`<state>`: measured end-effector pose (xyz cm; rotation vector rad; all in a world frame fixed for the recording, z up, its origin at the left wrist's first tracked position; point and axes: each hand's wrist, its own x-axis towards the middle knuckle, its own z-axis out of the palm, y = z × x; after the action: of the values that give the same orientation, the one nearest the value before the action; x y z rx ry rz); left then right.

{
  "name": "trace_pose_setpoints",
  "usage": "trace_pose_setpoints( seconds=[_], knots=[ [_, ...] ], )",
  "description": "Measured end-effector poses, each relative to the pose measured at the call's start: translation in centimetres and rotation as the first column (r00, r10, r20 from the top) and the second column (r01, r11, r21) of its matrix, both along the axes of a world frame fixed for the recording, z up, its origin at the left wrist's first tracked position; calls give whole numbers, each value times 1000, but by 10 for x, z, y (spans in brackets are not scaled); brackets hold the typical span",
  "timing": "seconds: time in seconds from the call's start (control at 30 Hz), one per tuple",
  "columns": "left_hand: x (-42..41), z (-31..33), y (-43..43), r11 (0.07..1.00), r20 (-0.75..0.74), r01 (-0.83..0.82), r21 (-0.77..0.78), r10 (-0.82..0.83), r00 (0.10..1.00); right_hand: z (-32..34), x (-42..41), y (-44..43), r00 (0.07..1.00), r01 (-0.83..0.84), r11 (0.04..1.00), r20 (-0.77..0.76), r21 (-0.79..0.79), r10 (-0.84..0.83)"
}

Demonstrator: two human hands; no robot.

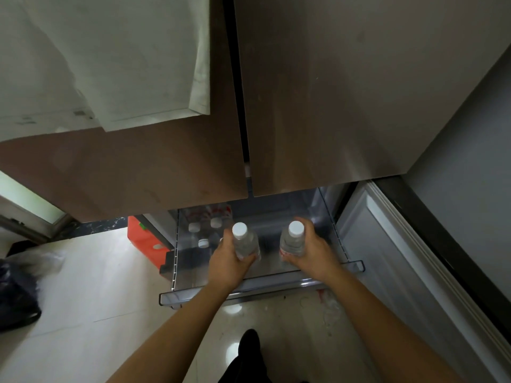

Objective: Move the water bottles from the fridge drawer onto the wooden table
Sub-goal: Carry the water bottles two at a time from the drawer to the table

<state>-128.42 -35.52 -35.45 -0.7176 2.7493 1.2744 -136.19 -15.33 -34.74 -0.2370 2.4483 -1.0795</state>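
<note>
The clear fridge drawer [249, 287] is pulled out below the two brown fridge doors. My left hand [226, 258] grips a clear water bottle [244, 240] with a white cap, held upright above the drawer's middle. My right hand [312, 250] grips a second water bottle [293, 240] of the same kind, upright over the drawer's right half. Several more bottles [206, 230] with white caps and red labels stand in the drawer's back left corner. The wooden table is not in view.
The brown fridge doors [318, 106] hang overhead. An opened grey door panel [387, 258] stands at the right. An orange box [146, 240] lies on the floor left of the drawer, a dark plastic bag [16, 294] at far left. My dark shoe [249, 344] is below.
</note>
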Motion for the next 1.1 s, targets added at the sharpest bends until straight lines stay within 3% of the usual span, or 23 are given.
trace_pose_setpoints(
  seconds=[0.13, 0.3, 0.57, 0.7, 0.93, 1.1],
  knots=[
    [3, 1, -2, 995, -77, -79, 57, 84, 994, -2, 2, -7, 998, 32, 999, -53, -3, -32],
    [29, 27, -6, 973, -251, -180, 142, 212, 945, 17, 15, -11, 994, 4, 979, -110, -205, -27],
    [128, 117, 12, 852, -553, -401, 337, 524, 648, 91, 71, -38, 970, -211, 771, -228, -600, 89],
    [200, 152, 11, 812, -613, -513, 280, 562, 555, 120, 115, -72, 938, -347, 658, -242, -668, 249],
    [344, 187, -12, 671, -618, -692, 266, 670, 412, 145, 233, -145, 784, -584, 479, -302, -656, 542],
    [471, 199, -25, 579, -599, -763, 288, 730, 327, 156, 352, -200, 590, -743, 312, -359, -592, 723]
  ],
)
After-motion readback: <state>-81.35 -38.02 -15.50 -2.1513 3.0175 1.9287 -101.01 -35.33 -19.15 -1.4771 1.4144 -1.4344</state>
